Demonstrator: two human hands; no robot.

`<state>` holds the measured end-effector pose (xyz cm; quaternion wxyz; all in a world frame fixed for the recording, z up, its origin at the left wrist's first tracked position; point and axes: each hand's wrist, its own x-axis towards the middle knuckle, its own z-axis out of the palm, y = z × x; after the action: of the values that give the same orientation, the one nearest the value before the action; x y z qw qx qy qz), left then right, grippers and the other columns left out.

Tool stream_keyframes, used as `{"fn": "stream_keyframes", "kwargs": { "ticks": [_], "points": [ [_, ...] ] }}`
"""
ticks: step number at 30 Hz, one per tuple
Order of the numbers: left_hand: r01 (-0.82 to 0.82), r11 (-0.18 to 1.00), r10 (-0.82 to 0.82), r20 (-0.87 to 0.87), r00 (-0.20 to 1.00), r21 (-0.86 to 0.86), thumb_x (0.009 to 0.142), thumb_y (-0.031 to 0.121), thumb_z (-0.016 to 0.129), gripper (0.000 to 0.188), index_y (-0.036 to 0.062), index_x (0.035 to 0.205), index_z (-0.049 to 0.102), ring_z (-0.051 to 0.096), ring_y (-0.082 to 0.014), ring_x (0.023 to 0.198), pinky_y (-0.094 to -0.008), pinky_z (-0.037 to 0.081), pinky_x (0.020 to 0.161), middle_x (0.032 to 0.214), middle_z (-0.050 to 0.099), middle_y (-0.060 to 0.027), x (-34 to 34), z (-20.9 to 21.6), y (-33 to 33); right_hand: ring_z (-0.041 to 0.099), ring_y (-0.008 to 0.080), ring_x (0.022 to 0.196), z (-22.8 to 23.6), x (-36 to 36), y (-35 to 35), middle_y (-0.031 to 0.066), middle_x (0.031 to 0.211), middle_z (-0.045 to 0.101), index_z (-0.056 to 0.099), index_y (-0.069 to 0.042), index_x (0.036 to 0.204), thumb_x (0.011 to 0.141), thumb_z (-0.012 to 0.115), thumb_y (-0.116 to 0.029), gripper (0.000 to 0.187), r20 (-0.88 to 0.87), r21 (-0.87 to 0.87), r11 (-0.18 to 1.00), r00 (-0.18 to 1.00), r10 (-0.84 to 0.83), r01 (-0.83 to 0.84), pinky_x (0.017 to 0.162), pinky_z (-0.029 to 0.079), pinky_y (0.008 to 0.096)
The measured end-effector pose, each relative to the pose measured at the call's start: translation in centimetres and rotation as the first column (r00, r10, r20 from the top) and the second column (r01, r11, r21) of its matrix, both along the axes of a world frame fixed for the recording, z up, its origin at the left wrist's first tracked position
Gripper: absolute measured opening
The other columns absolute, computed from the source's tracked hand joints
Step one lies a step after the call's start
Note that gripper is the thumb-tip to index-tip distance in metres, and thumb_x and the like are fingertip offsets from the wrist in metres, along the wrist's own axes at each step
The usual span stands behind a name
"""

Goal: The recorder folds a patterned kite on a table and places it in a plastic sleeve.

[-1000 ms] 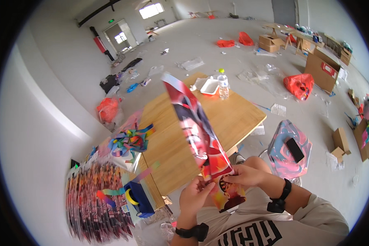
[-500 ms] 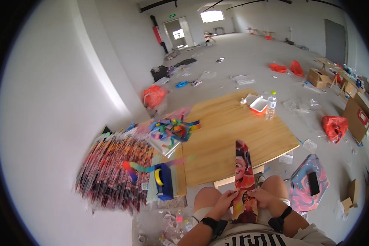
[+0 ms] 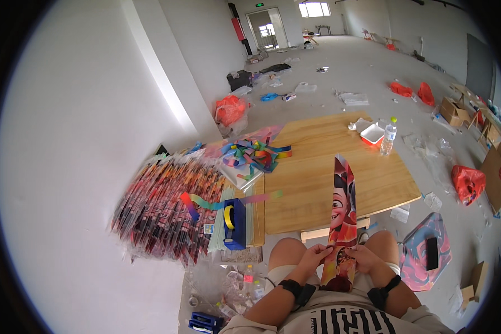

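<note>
My left hand [image 3: 316,257] and my right hand [image 3: 363,258] pinch a long, narrow printed sheet [image 3: 344,209] by its two side edges. It stands upright above my lap, with a cartoon face on its upper part and red and orange print lower down. Its folds narrow it toward a slanted top. Beyond it lies the wooden table [image 3: 312,183]. To the left, a tape dispenser [image 3: 235,222], blue with a yellow roll, stands beside a large pile of clear-wrapped printed packs [image 3: 170,209]. A rainbow ribbon [image 3: 206,204] stretches across the pile and dispenser.
A heap of rainbow ribbons [image 3: 253,156] covers the table's left part. A water bottle [image 3: 389,137] and a red-and-white tray [image 3: 372,133] stand far right. A phone [image 3: 432,253] rests on a pink-and-blue printed panel [image 3: 414,261]. Red bags [image 3: 468,182] and plastic litter the floor.
The view has tilted down and turned left, so the scene sits higher and farther right. Both hands keep their grip on the printed sheet. A second blue dispenser shows at the bottom.
</note>
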<state>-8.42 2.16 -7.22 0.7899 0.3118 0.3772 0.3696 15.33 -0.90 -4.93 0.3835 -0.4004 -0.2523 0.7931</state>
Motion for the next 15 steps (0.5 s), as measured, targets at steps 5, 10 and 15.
{"fn": "stream_keyframes", "kwargs": {
  "ticks": [5, 10, 15],
  "points": [
    [0.037, 0.994, -0.031, 0.059, 0.998, -0.102, 0.099, 0.02, 0.076, 0.017, 0.009, 0.1, 0.064, 0.069, -0.0123, 0.092, -0.0275, 0.057, 0.085, 0.105, 0.072, -0.0026, -0.6, -0.5, 0.8, 0.073, 0.0243, 0.105, 0.4, -0.4, -0.4, 0.0129, 0.118, 0.074, 0.064, 0.001, 0.126, 0.107, 0.06, -0.016, 0.026, 0.001, -0.008, 1.0, 1.0, -0.027, 0.027, 0.094, 0.06, 0.0409],
    [0.055, 0.998, -0.052, -0.066, 0.996, 0.044, 0.103, 0.033, 0.069, 0.028, 0.0065, 0.111, 0.065, 0.068, -0.0124, 0.093, -0.029, 0.056, 0.087, 0.103, 0.071, -0.0037, -0.5, 2.0, 1.9, 0.074, 0.0241, 0.101, 0.0, -0.5, -0.2, 0.0127, 0.115, 0.074, 0.063, 0.003, 0.126, 0.108, 0.059, -0.018, 0.028, -0.112, -0.012, 0.996, 0.99, -0.086, 0.085, 0.092, 0.06, 0.0403],
    [-0.2, 0.938, 0.291, -0.331, 0.898, 0.284, 0.106, 0.037, 0.058, 0.033, 0.0064, 0.115, 0.065, 0.064, -0.0131, 0.083, -0.0267, 0.052, 0.074, 0.099, 0.07, -0.0049, -4.4, 5.6, 9.2, 0.074, 0.0259, 0.103, -0.3, 1.1, 0.6, 0.0138, 0.116, 0.074, 0.065, 0.002, 0.124, 0.108, 0.059, -0.018, 0.026, -0.159, -0.064, 0.988, 0.976, -0.152, 0.143, 0.095, 0.059, 0.0425]
  ]
}}
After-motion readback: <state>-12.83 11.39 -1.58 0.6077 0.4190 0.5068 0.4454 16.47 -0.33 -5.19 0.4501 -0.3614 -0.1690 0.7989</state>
